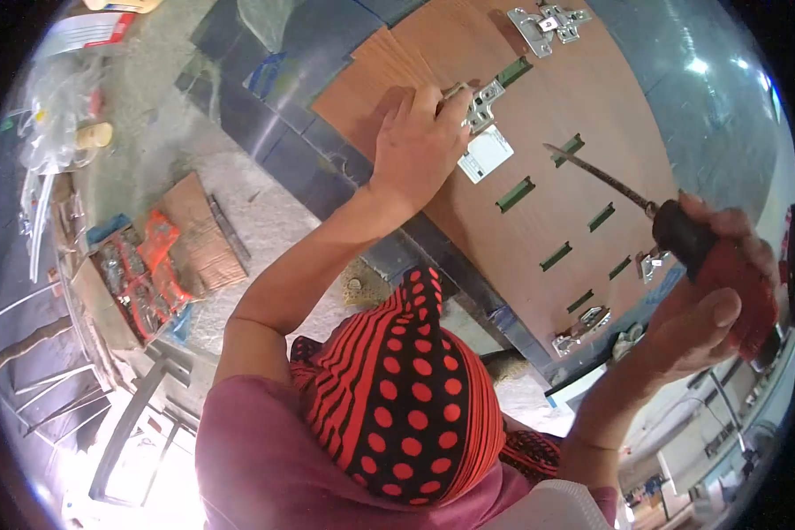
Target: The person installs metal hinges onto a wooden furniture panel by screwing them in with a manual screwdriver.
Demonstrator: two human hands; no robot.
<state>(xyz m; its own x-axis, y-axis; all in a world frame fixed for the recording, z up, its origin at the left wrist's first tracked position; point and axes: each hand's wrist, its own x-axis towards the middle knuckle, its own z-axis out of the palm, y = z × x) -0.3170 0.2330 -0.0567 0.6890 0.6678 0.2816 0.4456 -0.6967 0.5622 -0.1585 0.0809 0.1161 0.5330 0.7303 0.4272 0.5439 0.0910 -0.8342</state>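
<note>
A brown wood-grain panel point(468, 53) with several green-edged slots lies in front of me. My left hand point(420, 146) rests on it, fingers closed on a metal cabinet hinge point(483, 108) near its left side. A white label point(486, 155) sits just beside that hinge. My right hand point(689, 327) grips a screwdriver point(609, 181) with a red and black handle. Its long shaft points up and left over the panel, and the tip appears close to one slot, apart from the held hinge.
More hinges sit on the panel: one at the far end point(548, 28), one at the near end point(581, 329), one at the right edge point(654, 265). Dark tiles point(300, 88) lie under it. On the floor at left stands a cardboard box point(115, 283) of hardware bags.
</note>
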